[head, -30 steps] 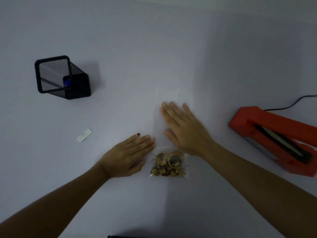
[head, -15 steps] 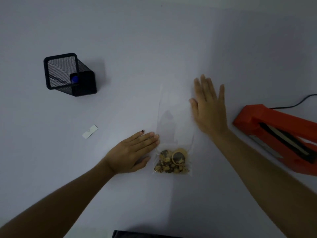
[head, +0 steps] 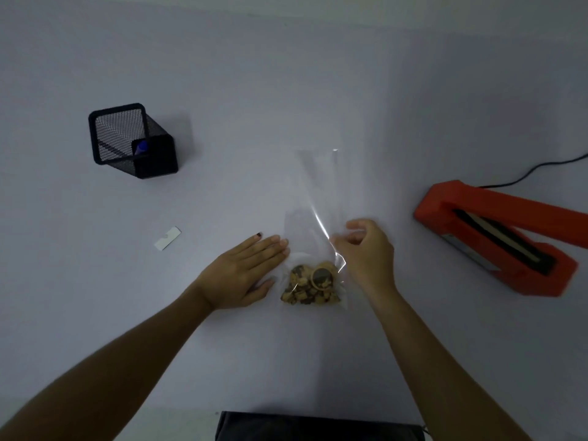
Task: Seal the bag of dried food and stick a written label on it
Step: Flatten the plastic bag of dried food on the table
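Note:
A long clear plastic bag lies flat on the white table, its near end filled with brown dried food. My left hand rests flat on the table, fingertips touching the bag's left edge just above the food. My right hand is at the bag's right edge with curled fingers that pinch the plastic there, lifting a shiny crease. A small white label lies on the table left of my left hand. An orange heat sealer stands open at the right.
A black mesh pen holder with a blue-capped pen inside stands at the back left. The sealer's black cord runs off to the right. A dark object shows at the near table edge.
My right hand slid up and off the bag to its right side, then came back toward me and took hold of the bag's right edge. My left hand stayed put.

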`<state>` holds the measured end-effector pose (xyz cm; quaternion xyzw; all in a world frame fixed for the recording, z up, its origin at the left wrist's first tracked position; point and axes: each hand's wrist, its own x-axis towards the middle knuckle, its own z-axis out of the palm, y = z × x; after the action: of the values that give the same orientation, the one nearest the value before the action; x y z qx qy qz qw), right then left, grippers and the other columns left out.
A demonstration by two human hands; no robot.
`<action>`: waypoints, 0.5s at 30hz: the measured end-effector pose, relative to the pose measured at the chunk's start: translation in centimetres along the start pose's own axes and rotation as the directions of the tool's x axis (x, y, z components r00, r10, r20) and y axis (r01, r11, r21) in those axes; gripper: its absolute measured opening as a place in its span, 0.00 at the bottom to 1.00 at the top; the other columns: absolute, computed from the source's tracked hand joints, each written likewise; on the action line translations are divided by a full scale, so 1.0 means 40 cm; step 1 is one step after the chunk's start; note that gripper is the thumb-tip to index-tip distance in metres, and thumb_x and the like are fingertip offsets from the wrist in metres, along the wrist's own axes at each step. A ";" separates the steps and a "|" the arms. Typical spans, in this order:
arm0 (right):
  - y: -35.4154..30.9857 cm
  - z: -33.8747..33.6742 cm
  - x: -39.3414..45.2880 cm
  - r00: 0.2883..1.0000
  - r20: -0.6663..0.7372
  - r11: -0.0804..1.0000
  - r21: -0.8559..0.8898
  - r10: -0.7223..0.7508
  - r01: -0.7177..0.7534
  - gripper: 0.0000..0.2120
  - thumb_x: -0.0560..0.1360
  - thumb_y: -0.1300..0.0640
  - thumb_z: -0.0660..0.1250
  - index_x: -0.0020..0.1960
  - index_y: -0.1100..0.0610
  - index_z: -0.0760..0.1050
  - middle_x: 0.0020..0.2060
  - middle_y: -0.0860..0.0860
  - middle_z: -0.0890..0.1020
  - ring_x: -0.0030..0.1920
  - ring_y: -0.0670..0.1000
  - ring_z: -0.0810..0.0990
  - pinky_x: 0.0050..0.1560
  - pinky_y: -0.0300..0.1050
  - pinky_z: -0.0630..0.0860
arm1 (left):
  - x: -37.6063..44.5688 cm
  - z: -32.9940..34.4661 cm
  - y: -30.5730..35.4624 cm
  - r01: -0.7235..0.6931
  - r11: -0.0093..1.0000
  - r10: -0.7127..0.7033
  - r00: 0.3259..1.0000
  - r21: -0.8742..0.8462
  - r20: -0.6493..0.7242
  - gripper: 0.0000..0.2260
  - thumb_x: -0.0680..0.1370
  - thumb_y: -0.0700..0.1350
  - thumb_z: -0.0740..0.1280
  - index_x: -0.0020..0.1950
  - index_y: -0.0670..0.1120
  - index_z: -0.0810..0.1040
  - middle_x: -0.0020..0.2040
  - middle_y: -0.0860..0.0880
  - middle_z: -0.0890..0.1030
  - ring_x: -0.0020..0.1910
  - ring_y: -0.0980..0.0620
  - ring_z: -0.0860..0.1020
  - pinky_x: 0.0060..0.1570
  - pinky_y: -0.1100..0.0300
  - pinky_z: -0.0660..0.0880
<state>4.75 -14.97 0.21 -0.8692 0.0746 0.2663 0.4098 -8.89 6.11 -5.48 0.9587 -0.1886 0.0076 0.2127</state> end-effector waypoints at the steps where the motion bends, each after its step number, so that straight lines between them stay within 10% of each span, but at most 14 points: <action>1: 0.004 -0.003 0.007 1.000 0.029 1.000 0.019 0.011 -0.012 0.08 0.70 0.58 0.73 0.48 0.55 0.80 0.37 0.47 0.82 0.38 0.45 0.80 0.38 0.31 0.71 | -0.001 0.002 -0.001 -0.003 1.000 0.003 1.000 0.002 -0.005 0.24 0.78 0.49 0.64 0.71 0.39 0.68 0.73 0.42 0.67 0.74 0.46 0.64 0.71 0.47 0.65; 9: 0.028 -0.088 -0.007 0.934 0.353 0.963 0.264 -0.045 -0.053 0.01 0.74 0.63 0.71 0.45 0.60 0.81 0.37 0.51 0.84 0.39 0.50 0.81 0.46 0.43 0.78 | 0.078 -0.055 0.101 0.249 0.953 -0.291 0.912 -0.176 -0.288 0.22 0.78 0.50 0.61 0.68 0.39 0.70 0.63 0.42 0.75 0.59 0.49 0.75 0.54 0.57 0.77; 13: 0.028 -0.155 -0.035 0.891 0.445 0.964 0.265 -0.089 -0.036 0.04 0.74 0.61 0.72 0.47 0.61 0.81 0.44 0.54 0.86 0.44 0.49 0.83 0.51 0.42 0.79 | 0.194 -0.119 0.173 0.491 0.551 -0.774 0.604 -0.675 -0.193 0.24 0.78 0.53 0.63 0.73 0.49 0.63 0.63 0.53 0.71 0.56 0.62 0.74 0.51 0.73 0.73; 15: 0.032 -0.183 -0.053 0.890 0.446 0.963 0.269 -0.095 -0.032 0.03 0.73 0.61 0.72 0.47 0.60 0.81 0.44 0.54 0.86 0.45 0.50 0.83 0.53 0.45 0.78 | 0.239 -0.145 0.196 0.511 0.389 -0.820 0.571 -0.767 -0.037 0.19 0.79 0.51 0.64 0.69 0.50 0.70 0.58 0.53 0.77 0.53 0.61 0.78 0.52 0.68 0.77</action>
<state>5.43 -21.50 4.30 -0.7201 -0.0019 0.4427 0.5343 -2.49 -1.51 3.86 0.7712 0.2856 0.0511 0.5667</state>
